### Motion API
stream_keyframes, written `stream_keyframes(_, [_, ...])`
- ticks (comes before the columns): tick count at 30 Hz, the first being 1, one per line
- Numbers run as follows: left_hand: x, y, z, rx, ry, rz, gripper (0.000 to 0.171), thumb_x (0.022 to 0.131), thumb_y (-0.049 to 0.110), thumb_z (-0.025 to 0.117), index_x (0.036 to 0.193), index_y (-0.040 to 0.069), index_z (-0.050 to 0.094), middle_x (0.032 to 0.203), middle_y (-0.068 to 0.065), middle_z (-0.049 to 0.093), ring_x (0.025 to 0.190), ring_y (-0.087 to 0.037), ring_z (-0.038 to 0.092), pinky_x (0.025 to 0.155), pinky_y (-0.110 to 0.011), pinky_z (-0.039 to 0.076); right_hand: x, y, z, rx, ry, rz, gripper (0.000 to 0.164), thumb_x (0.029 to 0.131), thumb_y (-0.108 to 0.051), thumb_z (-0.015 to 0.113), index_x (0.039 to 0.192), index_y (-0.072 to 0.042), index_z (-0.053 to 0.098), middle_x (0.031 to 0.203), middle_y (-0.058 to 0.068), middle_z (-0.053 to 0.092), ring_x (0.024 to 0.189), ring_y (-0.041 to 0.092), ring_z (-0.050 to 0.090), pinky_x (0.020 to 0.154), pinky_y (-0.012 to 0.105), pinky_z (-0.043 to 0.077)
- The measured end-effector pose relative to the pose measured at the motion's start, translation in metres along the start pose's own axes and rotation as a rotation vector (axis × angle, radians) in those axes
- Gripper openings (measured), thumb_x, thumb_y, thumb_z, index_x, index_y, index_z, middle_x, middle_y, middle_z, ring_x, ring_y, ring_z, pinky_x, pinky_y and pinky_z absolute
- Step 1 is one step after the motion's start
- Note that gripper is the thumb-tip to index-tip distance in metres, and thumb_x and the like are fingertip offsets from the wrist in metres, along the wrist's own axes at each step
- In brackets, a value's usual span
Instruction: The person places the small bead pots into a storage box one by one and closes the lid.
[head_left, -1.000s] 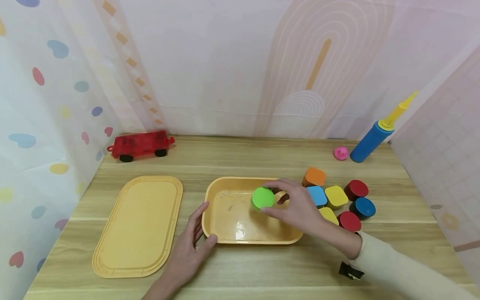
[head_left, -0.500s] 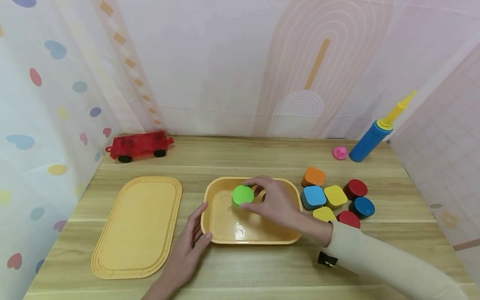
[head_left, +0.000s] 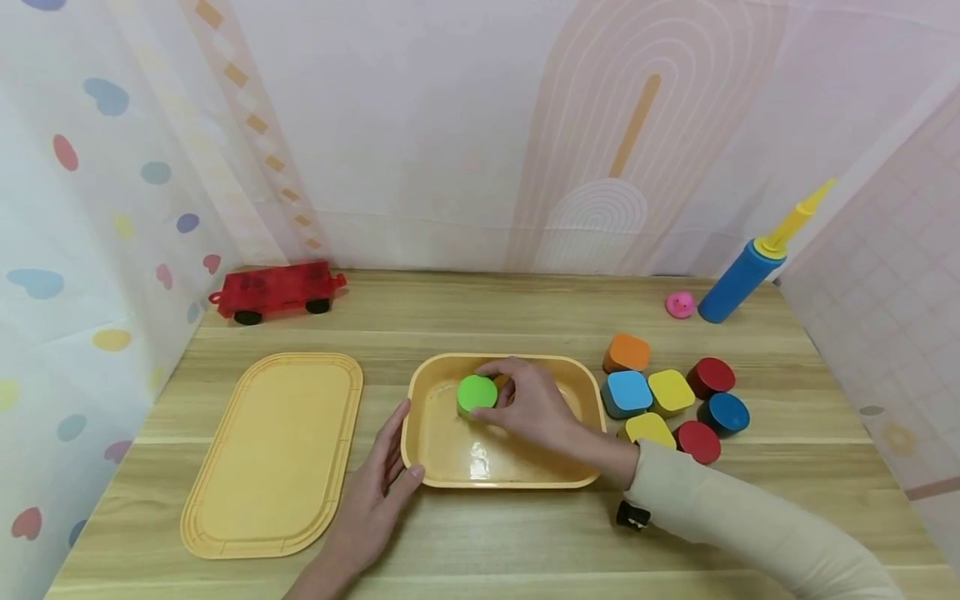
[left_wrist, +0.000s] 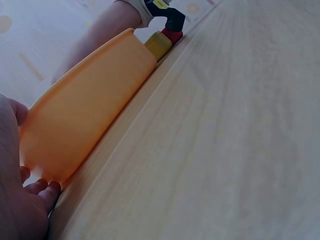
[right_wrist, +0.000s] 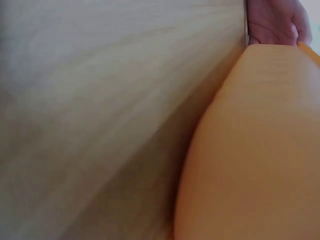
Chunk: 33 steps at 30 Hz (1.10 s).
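In the head view, a yellow-orange plastic bin [head_left: 525, 467] with rounded corners sits on the table. My right hand [head_left: 532, 404] reaches into it and pinches a bright green round block [head_left: 476, 393] between thumb and fingers, low in the left half; whether the block touches the floor of the bin cannot be made out. Against the bin's left end rests my left hand [head_left: 371, 492], thumb at the front corner and fingers along the side. The left wrist view shows that hand's fingertips [left_wrist: 50, 190] at the bin's outer wall [left_wrist: 85, 110]. The right wrist view shows mostly the bin's wall [right_wrist: 250, 150].
Right of the bin lie several blocks, among them an orange [head_left: 627, 353], a light blue [head_left: 627, 393] and a dark blue one [head_left: 723, 413]. A matching flat lid [head_left: 273, 454] lies left. Behind are a red toy wagon [head_left: 279, 290], pink duck [head_left: 680, 305] and blue pump [head_left: 738, 283].
My right hand has moved left and down into the bin with the green block. The left hand stays at the bin's left end.
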<state>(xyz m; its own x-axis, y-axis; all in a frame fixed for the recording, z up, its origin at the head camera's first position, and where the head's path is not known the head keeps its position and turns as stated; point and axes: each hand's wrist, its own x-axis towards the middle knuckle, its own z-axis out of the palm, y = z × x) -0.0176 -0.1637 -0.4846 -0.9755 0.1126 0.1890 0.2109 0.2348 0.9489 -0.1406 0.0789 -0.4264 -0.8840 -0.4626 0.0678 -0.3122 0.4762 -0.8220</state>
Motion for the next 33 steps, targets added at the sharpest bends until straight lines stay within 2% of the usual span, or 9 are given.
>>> stream_keyframes(8, [0.001, 0.001, -0.001, 0.004, -0.005, -0.012, 0.074, 0.114, 0.007, 0.06, 0.178, 0.019, 0.025, 0.178, -0.025, 0.029, 0.16, -0.036, 0.033, 0.123, -0.015, 0.035, 0.002, 0.001, 0.008, -0.021, -0.01, -0.021, 0.051, 0.083, -0.01, 0.099, 0.128, 0.001, 0.078, 0.096, 0.005, 0.072, 0.068, 0.003, 0.063, 0.059, 0.019, 0.057])
stream_keyframes(14, [0.001, 0.001, 0.0, 0.006, -0.005, -0.013, 0.074, 0.114, 0.008, 0.061, 0.178, 0.019, 0.025, 0.178, -0.026, 0.029, 0.16, -0.037, 0.034, 0.123, -0.015, 0.035, 0.003, -0.001, 0.01, 0.022, -0.018, -0.014, 0.052, 0.085, -0.004, 0.097, 0.131, 0.004, 0.076, 0.105, 0.01, 0.074, 0.07, 0.004, 0.067, 0.059, 0.021, 0.062])
stream_keyframes(21, [0.001, 0.0, 0.0, -0.002, -0.009, -0.021, 0.075, 0.114, 0.008, 0.061, 0.178, 0.022, 0.025, 0.179, -0.024, 0.029, 0.161, -0.035, 0.032, 0.124, -0.015, 0.034, 0.004, 0.0, 0.011, 0.077, -0.022, -0.023, 0.053, 0.088, 0.006, 0.091, 0.138, 0.009, 0.072, 0.125, 0.021, 0.074, 0.087, 0.017, 0.078, 0.071, 0.019, 0.067])
stream_keyframes(26, [0.001, 0.0, 0.0, -0.009, -0.009, -0.014, 0.075, 0.113, 0.006, 0.061, 0.178, 0.022, 0.025, 0.179, -0.024, 0.029, 0.161, -0.035, 0.032, 0.125, -0.016, 0.034, 0.004, 0.0, 0.011, 0.127, -0.047, -0.011, 0.052, 0.091, 0.007, 0.088, 0.14, 0.009, 0.07, 0.124, 0.021, 0.074, 0.097, 0.026, 0.081, 0.078, 0.02, 0.068])
stream_keyframes(33, [0.0, 0.0, 0.0, -0.021, -0.012, -0.006, 0.076, 0.113, 0.005, 0.06, 0.178, 0.02, 0.025, 0.179, -0.025, 0.028, 0.161, -0.036, 0.032, 0.125, -0.016, 0.034, 0.005, 0.0, 0.011, 0.168, -0.096, 0.001, 0.049, 0.096, 0.004, 0.084, 0.142, 0.007, 0.069, 0.125, 0.022, 0.077, 0.103, 0.028, 0.082, 0.081, 0.022, 0.069])
